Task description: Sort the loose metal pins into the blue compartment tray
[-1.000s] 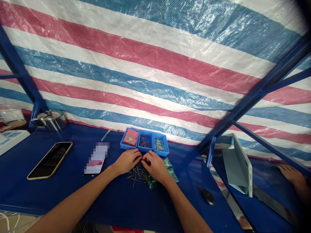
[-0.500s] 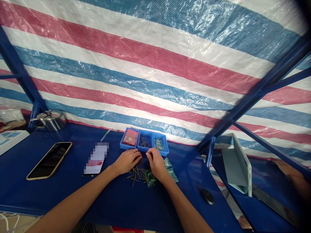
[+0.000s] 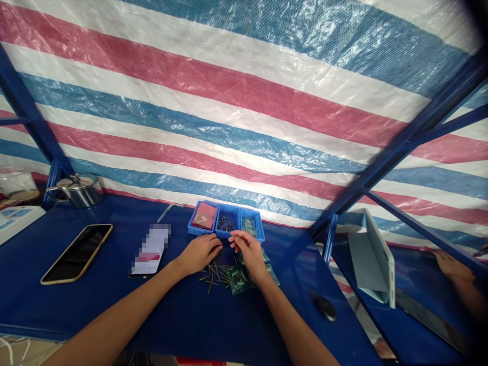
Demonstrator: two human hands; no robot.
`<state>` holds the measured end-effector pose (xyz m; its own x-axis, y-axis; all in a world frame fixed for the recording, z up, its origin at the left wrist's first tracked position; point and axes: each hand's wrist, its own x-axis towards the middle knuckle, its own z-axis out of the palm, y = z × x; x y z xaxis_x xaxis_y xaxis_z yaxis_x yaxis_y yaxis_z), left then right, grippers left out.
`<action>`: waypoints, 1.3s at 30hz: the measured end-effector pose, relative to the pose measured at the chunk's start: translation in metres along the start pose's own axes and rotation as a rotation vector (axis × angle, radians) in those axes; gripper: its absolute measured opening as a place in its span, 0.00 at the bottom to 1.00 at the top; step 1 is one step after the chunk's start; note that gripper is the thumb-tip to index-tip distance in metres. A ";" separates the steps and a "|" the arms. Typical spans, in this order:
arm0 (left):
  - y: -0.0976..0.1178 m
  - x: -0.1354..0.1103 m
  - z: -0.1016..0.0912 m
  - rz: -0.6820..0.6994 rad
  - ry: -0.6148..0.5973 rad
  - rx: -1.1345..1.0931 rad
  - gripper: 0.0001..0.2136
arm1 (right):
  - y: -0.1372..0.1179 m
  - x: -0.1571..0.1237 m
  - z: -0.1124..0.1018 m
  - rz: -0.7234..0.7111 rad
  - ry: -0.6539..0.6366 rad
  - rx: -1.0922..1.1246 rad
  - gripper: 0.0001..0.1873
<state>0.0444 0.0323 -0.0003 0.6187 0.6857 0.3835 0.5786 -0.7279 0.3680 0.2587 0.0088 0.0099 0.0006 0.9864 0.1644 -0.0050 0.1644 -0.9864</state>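
Observation:
My left hand (image 3: pixel 199 252) rests on the blue table with its fingers curled, beside several thin metal pins (image 3: pixel 214 273) scattered on the surface. My right hand (image 3: pixel 247 248) is raised at the front edge of the middle blue bin (image 3: pixel 227 222), its fingertips pinched on something too small to make out. Green packets (image 3: pixel 238 278) lie under and beside that wrist. The middle bin holds more pins, the left bin (image 3: pixel 204 217) reddish pieces, the right bin (image 3: pixel 251 225) green parts.
A phone (image 3: pixel 77 252) lies at left, a white card (image 3: pixel 150 248) beside it, a steel pot (image 3: pixel 78 189) at the back left. A black round object (image 3: pixel 326 307) sits at right. Another person's hand (image 3: pixel 453 266) rests on the neighbouring bench behind a propped tablet (image 3: pixel 377 259). Striped tarp backs the table.
My right hand has lifted off the pile of pins and moved forward to the middle bin's edge. My left hand has stayed put. The other person's hand shifted slightly.

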 end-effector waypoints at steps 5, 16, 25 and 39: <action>0.001 0.000 -0.001 -0.006 0.003 -0.007 0.13 | -0.001 0.000 -0.001 0.008 0.007 -0.016 0.15; 0.000 0.000 -0.001 -0.003 0.010 -0.018 0.14 | 0.002 -0.004 -0.004 -0.192 0.057 -0.361 0.18; 0.001 0.000 -0.001 -0.006 0.007 -0.015 0.14 | -0.001 -0.007 -0.003 -0.322 0.047 -0.613 0.08; 0.000 0.000 -0.001 -0.006 0.000 0.001 0.14 | -0.003 -0.007 0.001 -0.206 -0.024 -0.397 0.11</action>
<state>0.0444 0.0325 0.0004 0.6152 0.6903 0.3808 0.5832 -0.7235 0.3694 0.2578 0.0016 0.0121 -0.0615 0.9336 0.3529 0.3768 0.3491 -0.8580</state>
